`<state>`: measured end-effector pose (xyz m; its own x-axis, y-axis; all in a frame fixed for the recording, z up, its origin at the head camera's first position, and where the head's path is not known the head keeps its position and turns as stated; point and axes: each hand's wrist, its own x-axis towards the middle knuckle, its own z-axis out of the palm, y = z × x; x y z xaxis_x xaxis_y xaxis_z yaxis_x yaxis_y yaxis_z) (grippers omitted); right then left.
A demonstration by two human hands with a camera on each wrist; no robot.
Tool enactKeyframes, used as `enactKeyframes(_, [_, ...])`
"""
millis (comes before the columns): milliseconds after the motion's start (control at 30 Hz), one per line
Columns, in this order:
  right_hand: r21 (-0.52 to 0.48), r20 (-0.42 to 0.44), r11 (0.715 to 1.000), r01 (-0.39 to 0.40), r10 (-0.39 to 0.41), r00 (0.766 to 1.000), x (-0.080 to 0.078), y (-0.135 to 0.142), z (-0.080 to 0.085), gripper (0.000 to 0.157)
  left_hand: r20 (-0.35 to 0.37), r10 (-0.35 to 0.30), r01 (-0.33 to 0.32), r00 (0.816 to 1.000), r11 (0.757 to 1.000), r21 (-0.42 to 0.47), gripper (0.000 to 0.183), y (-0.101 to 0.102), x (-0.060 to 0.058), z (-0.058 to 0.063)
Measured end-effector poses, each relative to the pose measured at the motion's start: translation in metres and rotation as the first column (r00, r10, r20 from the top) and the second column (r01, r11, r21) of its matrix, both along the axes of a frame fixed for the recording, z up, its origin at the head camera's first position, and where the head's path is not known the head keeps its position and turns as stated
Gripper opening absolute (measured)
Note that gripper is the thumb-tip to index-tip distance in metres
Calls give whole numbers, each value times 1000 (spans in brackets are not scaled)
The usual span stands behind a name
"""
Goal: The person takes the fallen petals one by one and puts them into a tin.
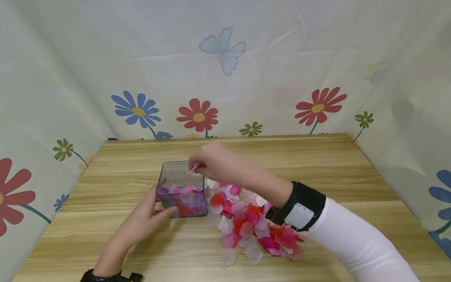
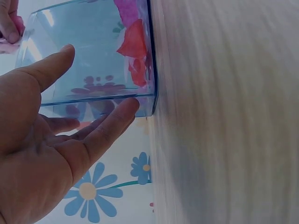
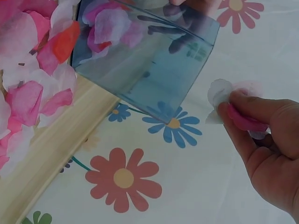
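A clear, blue-tinted plastic box (image 1: 181, 188) stands upright on the table, with pink, white and red petals in its lower part. My left hand (image 1: 146, 215) rests against the box's left side, its thumb along the front face and its fingers fairly straight. In the left wrist view, the thumb and fingers of that hand (image 2: 56, 126) lie either side of a box edge. Above the box's right rim, my right hand (image 1: 211, 160) pinches a few petals (image 3: 245, 119), pink and whitish, between thumb and fingers.
Beside the box on its right spreads a loose heap of artificial petals (image 1: 243, 223) in pink, red and white, partly under my right forearm. The wood-grain table (image 1: 282, 156) ends at a flower-printed curtain (image 1: 267, 78) at the back and sides.
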<state>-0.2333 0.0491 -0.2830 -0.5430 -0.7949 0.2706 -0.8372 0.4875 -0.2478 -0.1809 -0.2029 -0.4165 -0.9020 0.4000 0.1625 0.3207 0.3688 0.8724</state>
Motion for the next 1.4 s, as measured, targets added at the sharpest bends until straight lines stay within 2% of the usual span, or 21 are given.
enactKeyframes(267, [11,72,999,-48,47,996,-1,-16,-10,7,13,-14,14,1000,1000,17,74,-1,0,0])
enactKeyframes(600, [67,101,996,-63,56,993,-6,-20,-24,8,0,-35,35,999,999,33,73,0,-1,-1])
enactKeyframes(1000, [109,96,993,-44,33,995,-6,-19,-27,19,-20,-50,51,999,998,32,72,0,-1,-1])
enactKeyframes(1300, [120,127,993,-11,-4,992,-5,-19,-27,31,-8,-27,27,1000,999,23,71,-1,-1,-1])
enactKeyframes(1400, [117,110,993,-2,-11,994,-5,-17,-26,36,-4,-25,25,1000,1000,17,71,-2,-1,-2])
